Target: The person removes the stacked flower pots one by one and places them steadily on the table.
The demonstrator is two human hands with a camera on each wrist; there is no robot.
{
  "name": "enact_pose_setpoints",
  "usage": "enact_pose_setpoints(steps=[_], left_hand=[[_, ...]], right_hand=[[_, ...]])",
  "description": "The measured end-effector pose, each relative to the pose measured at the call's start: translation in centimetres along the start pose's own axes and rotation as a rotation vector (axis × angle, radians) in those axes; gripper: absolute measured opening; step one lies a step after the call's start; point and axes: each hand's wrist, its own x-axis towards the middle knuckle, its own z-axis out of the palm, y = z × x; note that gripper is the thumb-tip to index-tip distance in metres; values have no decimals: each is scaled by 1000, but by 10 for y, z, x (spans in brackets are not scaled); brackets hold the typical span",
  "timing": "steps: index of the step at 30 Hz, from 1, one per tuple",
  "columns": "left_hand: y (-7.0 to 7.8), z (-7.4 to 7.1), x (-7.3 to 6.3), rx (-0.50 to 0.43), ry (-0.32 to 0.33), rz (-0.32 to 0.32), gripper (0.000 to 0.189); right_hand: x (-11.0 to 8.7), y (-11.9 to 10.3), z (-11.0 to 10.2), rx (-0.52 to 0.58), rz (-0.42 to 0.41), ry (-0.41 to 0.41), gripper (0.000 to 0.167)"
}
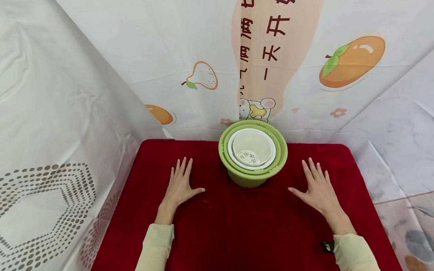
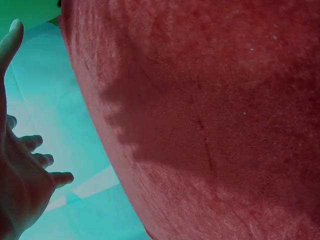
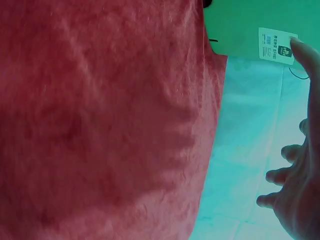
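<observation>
A stack of nested round pots stands near the table's back edge. Its outermost green pot point(image 1: 247, 181) is widest, and inside it sit another green rim and a white pot point(image 1: 250, 166) with a perforated inner basket point(image 1: 254, 145). To the left of the stack, my left hand point(image 1: 178, 188) hovers palm down with fingers straight and thumb spread, holding nothing. My right hand point(image 1: 318, 192) is held likewise on the right, apart from the pots. A printed label point(image 3: 276, 46) shows on the green pot in the right wrist view.
Dark red cloth point(image 1: 230, 233) covers the table. Behind it hangs a white printed curtain point(image 1: 152, 49), and another sheet point(image 1: 44, 131) hangs at the left. A small black object point(image 1: 327, 247) lies by the right sleeve.
</observation>
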Motion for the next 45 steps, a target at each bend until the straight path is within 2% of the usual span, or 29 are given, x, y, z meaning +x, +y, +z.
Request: enact_pose_setpoints(steps=[9,12,20,27,36,45], left_hand=[[2,-13,9,-78,33,36,130],[2,-17,10,-91,31,51,129],[7,-22,9,-128,23,35,125],[12,-28,15,-169,18,25,125],[22,-32,29,-232,20,60,121],[28,-33,35,-299,-12,65,115]], right_hand=[[6,4,-26,-41,-12,30,106],[6,4,-29,-45,-18,36,107],[6,-1,-34,-15,-20,44,106],[17,-10,-44,-45,-67,55,99],[38,-16,-54,-80,-102,67,98],[47,-25,-55,-17,-93,53,98]])
